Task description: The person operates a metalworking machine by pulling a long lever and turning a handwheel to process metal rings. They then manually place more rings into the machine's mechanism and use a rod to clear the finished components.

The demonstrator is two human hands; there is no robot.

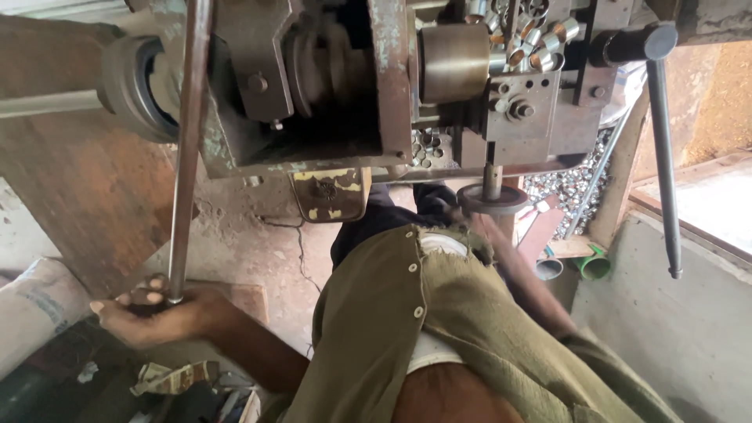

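The long steel lever rod (186, 149) runs from the top of the view, across the front of the rusty machine (313, 86), down to the lower left, where its bottom end sits in the left hand (157, 313). That hand is closed around the rod's end, fingers (137, 296) curled over it and the nails showing toward the camera. The right hand (470, 223) reaches up under the machine, blurred, just below a round dark flange (493, 200) on a short vertical spindle (491, 178); whether its fingers are apart or clamped on anything cannot be told, since the blur hides them. Above the spindle a bolted steel block (521, 106) stands beside a smooth brass-coloured cylinder (453, 61), and a heap of small shiny metal rings (529, 35) lies on top of the block. More such rings (576, 184) are piled on the floor behind the machine, to the right. A second lever with a dark knob (630, 43) at its top hangs down at the right as a thin grey bar (664, 164), clear of both hands. The person's olive buttoned shirt (439, 321) fills the lower middle of the view. At the far left a large pulley wheel (133, 86) sits on a shaft, and below it a pale woven sack (35, 309) lies near the left hand, with scraps of crumpled paper (172, 377) on the cracked floor (266, 243). Two short pipe ends, one grey and one green (594, 266), lie at the foot of the concrete wall (674, 321) on the right.
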